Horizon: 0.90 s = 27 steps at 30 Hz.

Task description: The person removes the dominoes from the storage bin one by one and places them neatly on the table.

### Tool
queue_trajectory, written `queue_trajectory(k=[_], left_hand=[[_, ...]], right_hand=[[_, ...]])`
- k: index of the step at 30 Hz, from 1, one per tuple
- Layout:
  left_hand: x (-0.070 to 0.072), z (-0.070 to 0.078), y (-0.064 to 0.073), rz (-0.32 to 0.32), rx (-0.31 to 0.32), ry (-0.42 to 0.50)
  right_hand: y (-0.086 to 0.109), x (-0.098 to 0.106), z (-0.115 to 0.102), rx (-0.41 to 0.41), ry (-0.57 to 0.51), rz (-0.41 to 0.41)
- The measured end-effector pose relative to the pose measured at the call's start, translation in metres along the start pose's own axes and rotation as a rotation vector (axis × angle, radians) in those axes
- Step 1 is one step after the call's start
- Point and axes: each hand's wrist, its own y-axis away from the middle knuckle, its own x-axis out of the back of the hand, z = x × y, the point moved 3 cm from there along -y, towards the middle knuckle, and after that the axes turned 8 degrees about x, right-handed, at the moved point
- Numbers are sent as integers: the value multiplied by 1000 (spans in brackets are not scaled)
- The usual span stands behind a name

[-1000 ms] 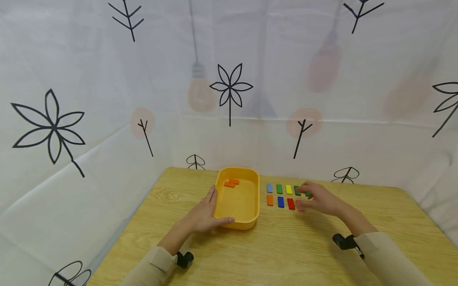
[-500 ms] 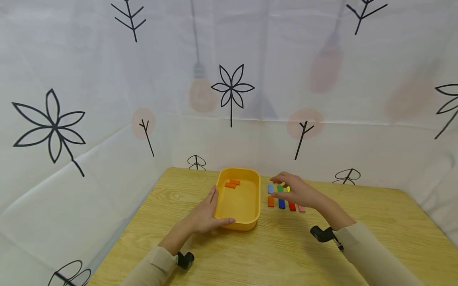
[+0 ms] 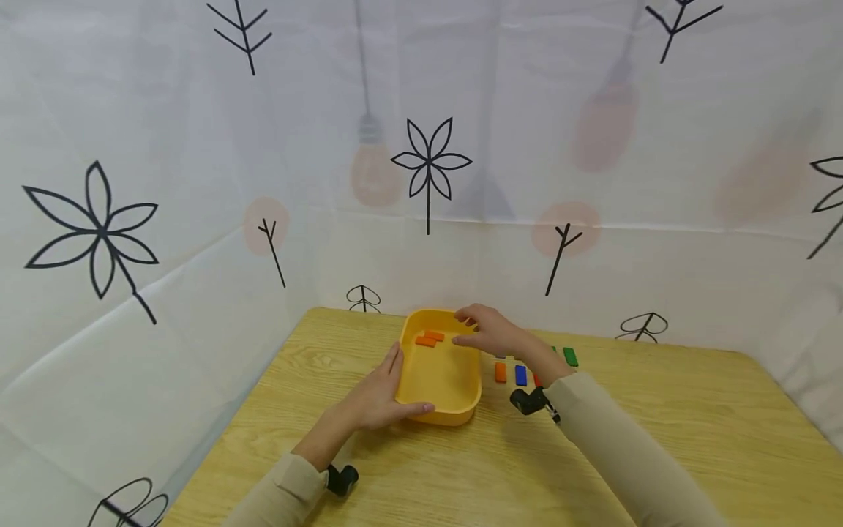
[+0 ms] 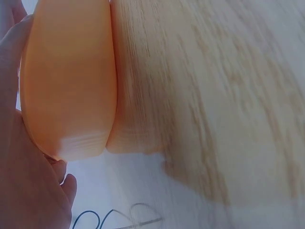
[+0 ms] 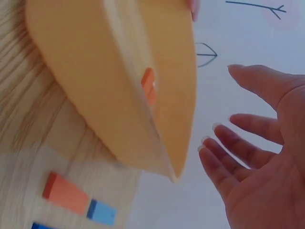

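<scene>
A yellow plastic bin (image 3: 437, 380) stands on the wooden table, two orange blocks (image 3: 425, 341) lying on its floor toward the far left. My left hand (image 3: 372, 395) holds the bin at its near left corner, thumb over the near rim and fingers along the left wall. In the left wrist view, that hand lies against the orange-looking bin side (image 4: 71, 76). My right hand (image 3: 494, 333) hovers over the bin's far right rim, fingers spread and slightly bent. From the right wrist view, nothing shows between that hand's fingers (image 5: 238, 148).
Right of the bin, small coloured blocks lie in two rows: an orange block (image 3: 500, 372), a blue block (image 3: 521, 375) and a dark green block (image 3: 570, 356) show. My right forearm hides several others. A white patterned cloth (image 3: 428, 263) hangs behind the table.
My right hand has moved left from above the right end of the block rows, across them, to the bin. The left hand and the bin have stayed in place.
</scene>
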Motion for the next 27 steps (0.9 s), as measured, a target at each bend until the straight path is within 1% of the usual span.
queue_trajectory(k=[3, 9, 12, 16, 19, 22, 24, 27], left_hand=[[0, -1, 0, 0, 0, -12], [2, 0, 1, 11, -14, -15], [2, 1, 2, 7, -21, -22], [2, 1, 2, 0, -23, -21], [2, 3, 1, 3, -23, -16], [2, 2, 0, 9, -18, -20], [2, 2, 0, 12, -18, -17], [2, 0, 1, 8, -8, -20]], right_hand=[[-15, -8, 1, -44, -22, -15], [-44, -28, 9, -189, -101, -57], [-52, -37, 12, -265, -148, -80], [-58, -48, 16, -339, -162, -102], [-61, -54, 19, -373, -151, -108], [-61, -58, 21, -412, -172, -96], [-62, -59, 22, -415, -169, -91], [-63, -61, 22, -382, -147, -101]])
